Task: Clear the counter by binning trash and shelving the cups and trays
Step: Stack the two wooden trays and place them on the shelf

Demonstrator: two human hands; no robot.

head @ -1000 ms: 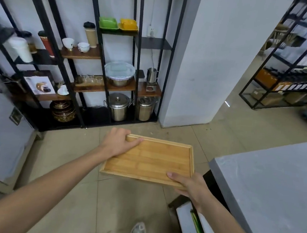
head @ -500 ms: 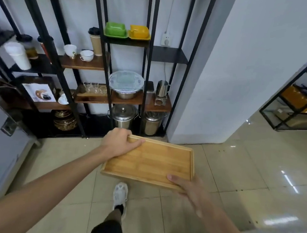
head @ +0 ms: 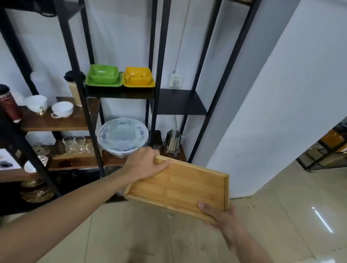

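I hold a rectangular bamboo tray flat in front of me with both hands. My left hand grips its far left corner, thumb over the rim. My right hand grips the near right corner from below. The tray hovers just in front of a black metal shelf rack with wooden and black boards. An empty black shelf board lies above and behind the tray. White cups stand on a wooden board at the left.
A green dish and a yellow dish sit on an upper board. A large covered bowl, small glasses and a steel jug fill the board behind the tray. A white pillar stands right; tiled floor below.
I have walked closer to the shelf rack and the view has tilted up. The tray stays in both hands and now sits right at the lower wooden board.
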